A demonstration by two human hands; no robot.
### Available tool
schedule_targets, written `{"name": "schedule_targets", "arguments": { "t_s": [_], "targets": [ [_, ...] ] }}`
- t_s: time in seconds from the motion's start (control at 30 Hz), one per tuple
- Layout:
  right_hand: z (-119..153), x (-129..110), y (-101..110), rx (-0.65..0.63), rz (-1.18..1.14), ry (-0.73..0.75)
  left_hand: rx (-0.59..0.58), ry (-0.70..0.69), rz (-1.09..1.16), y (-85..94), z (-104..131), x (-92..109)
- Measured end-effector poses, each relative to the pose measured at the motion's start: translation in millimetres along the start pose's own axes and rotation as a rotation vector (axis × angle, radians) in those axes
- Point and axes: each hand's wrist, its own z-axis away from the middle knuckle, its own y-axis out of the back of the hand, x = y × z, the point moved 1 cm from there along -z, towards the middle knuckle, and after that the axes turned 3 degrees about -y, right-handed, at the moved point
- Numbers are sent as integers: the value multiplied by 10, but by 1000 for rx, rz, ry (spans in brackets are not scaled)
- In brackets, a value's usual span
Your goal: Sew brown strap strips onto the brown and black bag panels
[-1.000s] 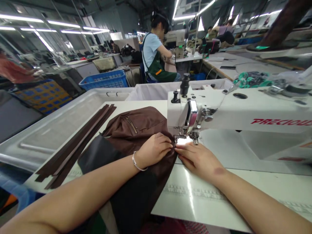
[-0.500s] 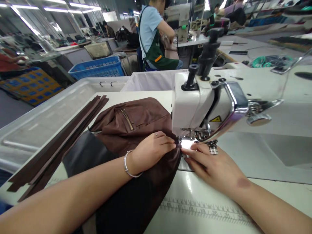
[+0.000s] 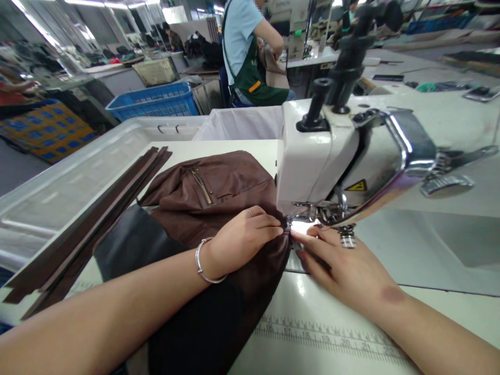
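Note:
Brown leather-like material (image 3: 234, 182) with a zipper and a black part lies on the white sewing table (image 3: 312, 323). My left hand (image 3: 244, 239) rests on it, fingers together and pressing its edge just left of the needle area. On the other side my right hand (image 3: 336, 255) has its fingers spread, index fingertip touching the material's edge, thumb and others partly under the machine head. The white sewing machine (image 3: 312, 156) stands over both fingertips, its presser foot down at the edge. A silver bangle (image 3: 200, 263) circles my left wrist.
Long brown strips (image 3: 89, 224) lie at the table's left. Beyond are a clear plastic bin (image 3: 117, 140), a blue basket (image 3: 152, 101) and a seated person (image 3: 244, 52) in a green apron. A printed ruler (image 3: 324, 338) runs along the near table edge.
The view has shifted slightly, so the machine appears larger and the background higher. Both hands stay at the material's edge with almost the same pose.

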Motion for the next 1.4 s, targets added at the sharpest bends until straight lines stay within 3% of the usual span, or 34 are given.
{"name": "schedule_targets", "arguments": {
  "t_s": [0.37, 0.9, 1.4],
  "targets": [
    [4, -29, -5, 18, 30, 15, 98, -31, 63, 12, -27, 6],
    [-2, -39, -36, 10, 72, -26, 122, -4, 169, 0, -77, -65],
    [1, -13, -76, -19, 80, -51, 164, 27, 134, -35, -121, -139]
  ]
}}
